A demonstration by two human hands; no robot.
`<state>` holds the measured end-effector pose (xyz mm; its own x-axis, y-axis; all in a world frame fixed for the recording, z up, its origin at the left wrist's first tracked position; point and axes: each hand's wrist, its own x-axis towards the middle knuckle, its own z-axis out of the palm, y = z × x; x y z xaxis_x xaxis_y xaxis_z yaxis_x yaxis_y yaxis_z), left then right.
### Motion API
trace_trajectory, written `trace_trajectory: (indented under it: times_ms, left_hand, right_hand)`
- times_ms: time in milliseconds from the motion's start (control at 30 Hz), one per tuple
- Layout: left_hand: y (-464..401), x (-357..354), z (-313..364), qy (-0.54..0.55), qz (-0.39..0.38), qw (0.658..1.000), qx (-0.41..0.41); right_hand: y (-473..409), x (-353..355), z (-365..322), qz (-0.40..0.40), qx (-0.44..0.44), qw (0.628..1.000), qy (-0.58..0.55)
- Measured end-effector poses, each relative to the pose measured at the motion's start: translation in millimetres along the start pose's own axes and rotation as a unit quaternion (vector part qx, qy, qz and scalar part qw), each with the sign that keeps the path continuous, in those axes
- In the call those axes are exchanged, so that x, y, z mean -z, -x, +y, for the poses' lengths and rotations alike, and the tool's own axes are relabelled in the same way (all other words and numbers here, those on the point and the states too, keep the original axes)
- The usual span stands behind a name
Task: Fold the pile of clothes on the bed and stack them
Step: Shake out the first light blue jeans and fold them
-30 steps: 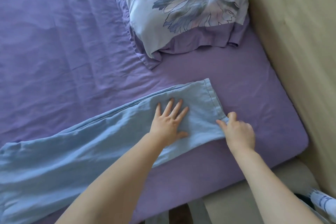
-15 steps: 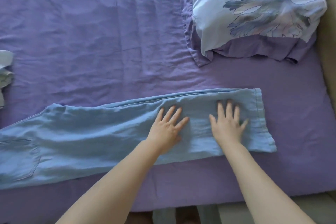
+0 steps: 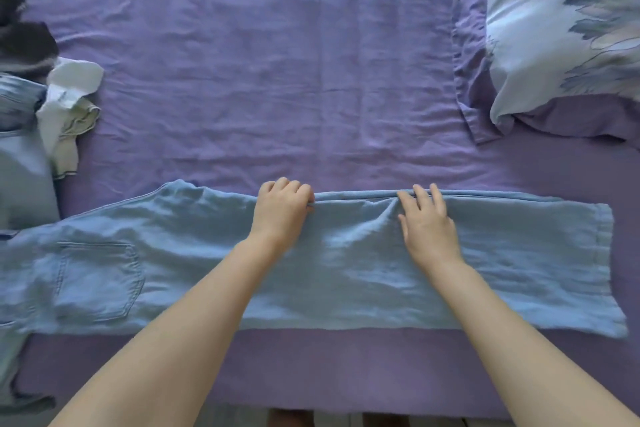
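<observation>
jeans: long light-blue denim trousers [image 3: 346, 274], laid flat lengthwise along the near edge of the purple-sheeted bed [image 3: 277, 80]; waist and back pocket toward the bed's left edge, hem toward the right.
left hand: my left hand [image 3: 282, 210] sits at the far seam, fingers curled over it and gripping the denim edge.
right hand: my right hand [image 3: 427, 218] lies flat, fingers straight and pressing just beside that seam; nothing grasped. A small pucker sits between the hands.
step: I judge I'm squaring up the two legs before the crosswise fold.
how: I'd pull the far seam taut with the left, sweep the right toward the hem to flatten the pucker, line up both hems, then fold.
risk: a ridge left in would make the fold lumpy.
pile: white crumpled garment [image 3: 69, 107], dark garment [image 3: 24, 45] and more blue denim [image 3: 20, 149] at the left edge, unfolded.
pillow: leaf-print pillow [image 3: 568, 45] in the far right corner, well apart.
</observation>
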<state>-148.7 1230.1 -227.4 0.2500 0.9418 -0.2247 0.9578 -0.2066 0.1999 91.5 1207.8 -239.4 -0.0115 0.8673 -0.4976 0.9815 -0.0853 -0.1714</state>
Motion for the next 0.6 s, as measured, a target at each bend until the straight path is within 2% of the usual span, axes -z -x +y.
trace_trajectory:
  times_ms: [67, 133, 233, 333, 433, 500, 600]
  left_hand:
    - [-5.0, 0.5, -7.0, 0.036, 0.023, 0.999, 0.032]
    - [-11.7, -3.7, -12.5, 0.025, -0.049, 0.997, 0.048]
    - [-18.7, -6.1, -19.1, 0.014, -0.126, 0.992, 0.015]
    - [-22.5, -1.9, -32.0, -0.060, -0.133, 0.989, -0.030]
    - [-19.2, 1.1, -48.4, -0.081, -0.103, 0.991, 0.002]
    - [-13.5, 2.4, -57.6, -0.045, -0.096, 0.994, 0.025]
    - [-1.1, 4.2, -78.5, 0.005, -0.104, 0.994, 0.043]
  right_hand:
    - [-1.9, 3.5, -1.4, 0.005, -0.014, 1.000, 0.001]
    - [-6.0, 7.8, -3.4, 0.006, -0.042, 0.999, 0.008]
    - [-11.8, 14.4, -7.4, -0.002, -0.068, 0.997, 0.038]
    - [-14.4, 19.7, -8.8, 0.008, -0.100, 0.995, 0.002]
    - [-13.7, 19.2, -20.6, 0.051, -0.126, 0.991, -0.012]
    - [-10.6, 11.0, -43.9, 0.065, -0.075, 0.995, 0.030]
    - [7.1, -14.7, -102.8, 0.033, 0.077, 0.995, 0.063]
